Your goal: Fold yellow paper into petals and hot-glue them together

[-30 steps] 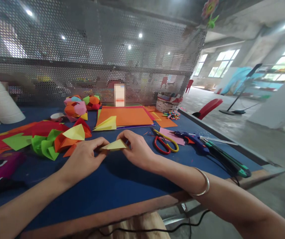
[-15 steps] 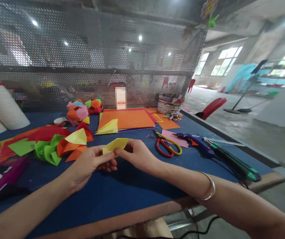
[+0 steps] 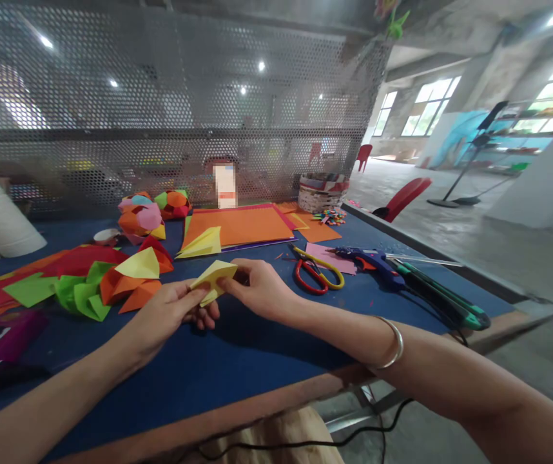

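Observation:
A small piece of folded yellow paper (image 3: 214, 278) is held up above the blue tabletop. My left hand (image 3: 180, 304) pinches its left side between thumb and fingers, the lower fingers curled beneath. My right hand (image 3: 257, 283) grips the right side, its thumb on the face of the paper. Left of my hands lie folded paper shapes: a pale yellow one (image 3: 138, 264), orange ones (image 3: 142, 295) and green ones (image 3: 86, 293). Another folded yellow sheet (image 3: 203, 243) rests just beyond, at the edge of a stack of orange paper (image 3: 242, 225).
Right of my hands are scissors (image 3: 318, 274) with red and yellow handles, pink paper (image 3: 329, 258), a blue glue gun (image 3: 373, 261) and a green-black tool (image 3: 443, 296). A woven basket (image 3: 322, 192), paper balls (image 3: 141, 216) and white stacked cups (image 3: 3, 212) stand behind. A purple object (image 3: 6, 351) lies left.
The yellow paper has turned in my fingers, so more of its face shows, with a point toward the top. Both hands keep hold. The whole view has shifted slightly.

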The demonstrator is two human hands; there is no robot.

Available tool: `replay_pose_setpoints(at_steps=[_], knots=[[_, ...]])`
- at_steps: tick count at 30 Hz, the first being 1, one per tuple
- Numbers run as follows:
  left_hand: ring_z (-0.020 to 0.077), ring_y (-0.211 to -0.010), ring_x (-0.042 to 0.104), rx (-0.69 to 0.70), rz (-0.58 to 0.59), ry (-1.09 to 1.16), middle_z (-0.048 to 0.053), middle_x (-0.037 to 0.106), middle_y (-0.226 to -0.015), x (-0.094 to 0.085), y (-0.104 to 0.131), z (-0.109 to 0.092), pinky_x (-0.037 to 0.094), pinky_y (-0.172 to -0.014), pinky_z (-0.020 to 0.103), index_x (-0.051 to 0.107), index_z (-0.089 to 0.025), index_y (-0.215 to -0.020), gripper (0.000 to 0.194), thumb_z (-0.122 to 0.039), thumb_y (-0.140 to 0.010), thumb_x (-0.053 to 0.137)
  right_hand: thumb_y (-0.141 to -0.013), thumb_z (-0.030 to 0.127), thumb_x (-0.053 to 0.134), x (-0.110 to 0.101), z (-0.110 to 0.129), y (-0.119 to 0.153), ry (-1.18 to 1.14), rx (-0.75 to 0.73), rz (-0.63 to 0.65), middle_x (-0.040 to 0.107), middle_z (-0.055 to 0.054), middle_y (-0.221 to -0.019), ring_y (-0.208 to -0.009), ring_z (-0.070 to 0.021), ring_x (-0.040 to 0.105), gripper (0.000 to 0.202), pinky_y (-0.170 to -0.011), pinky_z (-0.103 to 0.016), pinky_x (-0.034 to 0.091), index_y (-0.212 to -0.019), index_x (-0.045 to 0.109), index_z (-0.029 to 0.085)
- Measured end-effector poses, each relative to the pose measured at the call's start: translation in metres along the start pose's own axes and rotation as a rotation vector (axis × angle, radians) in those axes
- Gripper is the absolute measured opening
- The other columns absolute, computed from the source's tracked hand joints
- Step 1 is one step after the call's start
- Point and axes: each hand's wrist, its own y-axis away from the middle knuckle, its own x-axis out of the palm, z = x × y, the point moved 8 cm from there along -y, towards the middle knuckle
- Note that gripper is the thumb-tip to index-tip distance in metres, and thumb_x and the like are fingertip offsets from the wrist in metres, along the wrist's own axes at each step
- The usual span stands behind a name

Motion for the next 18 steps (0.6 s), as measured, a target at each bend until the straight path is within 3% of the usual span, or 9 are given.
replay_pose_setpoints(at_steps=[6,12,18], knots=[[0.0142,-0.057,0.058,-0.036,0.013,0.015,0.005,0.068,-0.067,-0.0021,0.0021,-0.0009,0.045,-0.055,0.027,0.065,-0.017,-0.071,0.031,-0.048,-0.072,0.068,-0.084,0.021,0.056,-0.0035,0.0052,-0.001,0.056,-0.069,-0.009,0.05,0.005,-0.061,-0.056,-0.0088,0.041,0.015,-0.052,-0.022,0.028,-0.07,0.057,0.016],[0.0115,-0.059,0.054,-0.079,0.015,-0.012,0.001,0.063,-0.063,-0.0059,0.0013,0.0029,0.041,-0.059,0.025,0.068,-0.015,-0.068,0.042,-0.057,-0.066,0.073,-0.085,0.023,0.056,-0.0031,0.0045,-0.002,0.052,-0.082,-0.01,0.055,0.004,-0.064,-0.057,-0.0095,0.044,0.014,-0.054,-0.022,0.028,-0.072,0.058,0.016],[0.0116,-0.057,0.052,-0.091,0.0,-0.033,0.001,0.061,-0.06,-0.0087,-0.0022,0.0071,0.04,-0.058,0.025,0.067,-0.015,-0.067,0.044,-0.058,-0.061,0.073,-0.084,0.023,0.057,-0.0041,0.0061,-0.0023,0.1,-0.089,-0.019,0.049,0.005,-0.061,-0.056,-0.0093,0.041,0.018,-0.054,-0.023,0.028,-0.067,0.053,0.018]])
